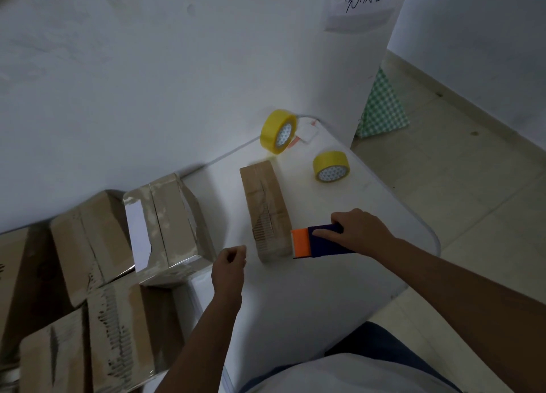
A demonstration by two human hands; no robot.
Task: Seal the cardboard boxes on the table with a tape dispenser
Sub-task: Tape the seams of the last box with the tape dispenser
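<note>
Cardboard box (pixel 267 212) lay on the white surface (pixel 339 274), taped boxes (pixel 165 224) crowded at its left. Right hand (pixel 359 231) gripped the tape dispenser (pixel 317 243) touching the box's near end; left hand (pixel 230 264) hovered clenched, empty. Two yellow tape rolls (pixel 330 166) sat beyond.

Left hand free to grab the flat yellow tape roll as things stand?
Probably not directly: the left hand is near the box's near end, and the flat yellow tape roll lies beyond that box.

white table (pixel 339 274), taped cardboard box (pixel 267 212) at centre, right hand (pixel 359 233) gripping purple-and-orange tape dispenser (pixel 317 242) beside it, left hand (pixel 230 262) curled and holding nothing, two yellow tape rolls (pixel 330 166) behind, stacked boxes (pixel 118 259) at left
</note>
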